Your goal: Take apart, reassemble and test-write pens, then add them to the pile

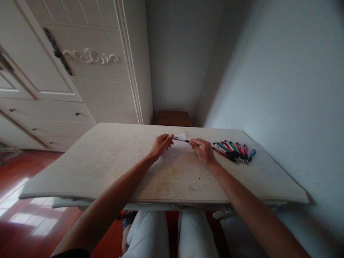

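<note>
Over the middle of the desk, a slim pen (181, 140) with a pale barrel and dark ends stretches between my two hands. My left hand (161, 144) pinches its left end, near a dark clip-like part. The dark right end sits in the closed fingers of my right hand (203, 149); its tip is hidden there. Beneath and between the hands lies a pale sheet of paper (182, 159). To the right of my right hand, several pens (233, 152) in pink, green, blue and black lie in a loose fan.
The worn whitish desk (113, 157) carries small dark specks near its front edge. At its right lies another faintly marked sheet (270, 163). A wall (290, 89) rises on the right, and a white cabinet (102, 71) stands at the left. A brown wooden box-like piece (174, 117) is behind.
</note>
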The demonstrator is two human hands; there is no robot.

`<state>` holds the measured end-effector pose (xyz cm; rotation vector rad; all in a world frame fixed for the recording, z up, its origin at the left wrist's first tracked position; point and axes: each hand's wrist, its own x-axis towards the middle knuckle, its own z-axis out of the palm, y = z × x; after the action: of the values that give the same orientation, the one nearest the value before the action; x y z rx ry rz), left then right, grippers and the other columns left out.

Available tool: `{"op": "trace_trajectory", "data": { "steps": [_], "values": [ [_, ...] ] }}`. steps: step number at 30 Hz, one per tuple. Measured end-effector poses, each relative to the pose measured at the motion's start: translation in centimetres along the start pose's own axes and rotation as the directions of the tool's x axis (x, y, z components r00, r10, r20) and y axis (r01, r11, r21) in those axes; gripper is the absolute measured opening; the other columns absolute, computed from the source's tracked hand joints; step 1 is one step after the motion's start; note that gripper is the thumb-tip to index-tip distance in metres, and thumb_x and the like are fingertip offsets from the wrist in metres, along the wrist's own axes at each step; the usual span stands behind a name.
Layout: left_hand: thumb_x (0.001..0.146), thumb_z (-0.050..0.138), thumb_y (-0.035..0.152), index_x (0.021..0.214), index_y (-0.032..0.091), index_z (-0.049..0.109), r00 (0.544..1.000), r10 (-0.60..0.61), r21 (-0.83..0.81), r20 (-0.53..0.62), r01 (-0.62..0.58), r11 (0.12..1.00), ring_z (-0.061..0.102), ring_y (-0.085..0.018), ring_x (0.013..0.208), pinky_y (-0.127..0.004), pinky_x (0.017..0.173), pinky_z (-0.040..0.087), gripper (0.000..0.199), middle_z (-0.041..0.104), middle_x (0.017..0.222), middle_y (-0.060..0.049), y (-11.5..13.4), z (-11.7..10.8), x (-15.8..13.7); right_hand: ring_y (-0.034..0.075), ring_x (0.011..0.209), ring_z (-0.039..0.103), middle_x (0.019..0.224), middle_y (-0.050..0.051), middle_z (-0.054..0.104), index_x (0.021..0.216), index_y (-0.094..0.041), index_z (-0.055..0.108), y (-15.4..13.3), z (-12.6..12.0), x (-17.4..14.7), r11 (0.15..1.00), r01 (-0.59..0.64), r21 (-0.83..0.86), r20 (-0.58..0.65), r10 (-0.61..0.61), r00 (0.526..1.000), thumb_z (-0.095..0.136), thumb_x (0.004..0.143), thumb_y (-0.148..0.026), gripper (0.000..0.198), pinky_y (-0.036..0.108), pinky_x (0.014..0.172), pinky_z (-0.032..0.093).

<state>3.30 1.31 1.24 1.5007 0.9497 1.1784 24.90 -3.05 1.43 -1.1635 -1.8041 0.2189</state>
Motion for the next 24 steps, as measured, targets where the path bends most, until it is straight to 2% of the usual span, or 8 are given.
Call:
{"op": "trace_trajectory", "data": {
  "steps": [3, 6, 8, 10, 12, 16, 19, 24],
  "values": [
    [0.073, 0.07, 0.042, 0.09, 0.012, 0.064, 0.998, 0.058, -0.078, 0.032, -0.056, 0.995, 0.057, -0.011, 0.064, -0.023, 0.056, 0.043, 0.035, 0.064, 0.075, -0.004, -0.08, -0.12, 0.04, 0.021, 0.074, 0.065, 0.081, 0.008, 0.071, 0.085, -0.016, 0.073, 0.25, 0.01, -0.03, 1.0, 0.004, -0.005, 0.005, -0.004, 1.0, 0.052, 0.092, -0.041, 0.033, 0.03, 0.071, 0.047],
    [0.062, 0.078, 0.026, 0.11, 0.015, 0.061, 0.993, 0.109, -0.149, 0.041, -0.102, 0.984, 0.06, -0.017, 0.091, -0.026, 0.072, 0.048, 0.052, 0.065, 0.107, -0.01, 0.19, -0.05, -0.08, 0.02, 0.074, 0.065, 0.081, 0.008, 0.071, 0.086, -0.015, 0.073, 0.43, 0.0, -0.04, 1.0, -0.007, -0.012, 0.004, 0.007, 1.0, 0.052, 0.092, -0.042, 0.035, 0.029, 0.07, 0.047],
    [0.062, 0.079, 0.025, 0.12, 0.017, 0.056, 0.995, 0.101, -0.152, 0.019, -0.097, 0.984, 0.059, -0.018, 0.095, -0.027, 0.074, 0.049, 0.063, 0.061, 0.117, -0.011, 0.4, 0.07, -0.18, 0.019, 0.072, 0.064, 0.079, 0.007, 0.071, 0.085, -0.015, 0.073, 0.43, -0.01, -0.03, 1.0, -0.008, -0.017, 0.003, 0.008, 1.0, 0.051, 0.092, -0.044, 0.037, 0.029, 0.069, 0.047],
    [0.069, 0.075, 0.035, 0.119, 0.015, 0.056, 0.997, 0.072, -0.1, -0.019, -0.073, 0.992, 0.059, -0.015, 0.083, -0.025, 0.067, 0.047, 0.056, 0.064, 0.104, -0.009, 0.48, 0.19, -0.22, 0.019, 0.07, 0.063, 0.076, 0.007, 0.07, 0.086, -0.015, 0.073, 0.38, -0.01, -0.02, 1.0, -0.003, -0.024, 0.001, 0.003, 1.0, 0.051, 0.091, -0.046, 0.038, 0.029, 0.067, 0.047],
    [0.08, 0.063, 0.048, 0.101, 0.013, 0.062, 0.998, 0.046, -0.028, -0.036, -0.047, 0.999, 0.055, -0.012, 0.067, -0.023, 0.057, 0.042, 0.041, 0.063, 0.082, -0.005, 0.39, 0.22, -0.17, 0.019, 0.069, 0.063, 0.075, 0.007, 0.07, 0.086, -0.015, 0.073, 0.33, -0.01, -0.01, 1.0, 0.001, -0.029, 0.005, -0.001, 1.0, 0.051, 0.091, -0.047, 0.039, 0.029, 0.067, 0.047],
    [0.084, 0.053, 0.055, 0.075, 0.013, 0.062, 0.999, 0.049, 0.048, 0.017, -0.049, 0.998, 0.045, -0.009, 0.051, -0.022, 0.049, 0.035, 0.044, 0.055, 0.059, -0.001, -0.02, 0.0, 0.11, 0.02, 0.07, 0.064, 0.077, 0.007, 0.071, 0.086, -0.016, 0.074, 0.37, 0.02, -0.04, 1.0, 0.01, -0.027, 0.003, -0.01, 1.0, 0.051, 0.091, -0.047, 0.039, 0.03, 0.068, 0.048],
    [0.078, 0.064, 0.043, 0.092, 0.012, 0.066, 0.995, 0.092, 0.044, 0.026, -0.093, 0.995, 0.051, -0.01, 0.059, -0.022, 0.052, 0.038, 0.034, 0.063, 0.071, -0.004, -0.08, -0.17, 0.19, 0.021, 0.072, 0.064, 0.079, 0.008, 0.072, 0.086, -0.016, 0.074, 0.46, 0.05, -0.04, 1.0, 0.013, -0.025, -0.003, -0.014, 1.0, 0.051, 0.091, -0.047, 0.039, 0.03, 0.069, 0.048],
    [0.071, 0.073, 0.035, 0.124, 0.015, 0.054, 0.974, 0.214, 0.107, -0.074, -0.206, 0.973, 0.06, -0.013, 0.077, -0.021, 0.058, 0.044, 0.059, 0.064, 0.105, -0.01, 0.17, -0.01, -0.14, 0.019, 0.069, 0.063, 0.077, 0.007, 0.071, 0.087, -0.016, 0.074, 0.37, -0.04, -0.01, 0.999, 0.005, -0.038, 0.008, -0.005, 1.0, 0.051, 0.091, -0.048, 0.04, 0.029, 0.068, 0.048]
  ]
}}
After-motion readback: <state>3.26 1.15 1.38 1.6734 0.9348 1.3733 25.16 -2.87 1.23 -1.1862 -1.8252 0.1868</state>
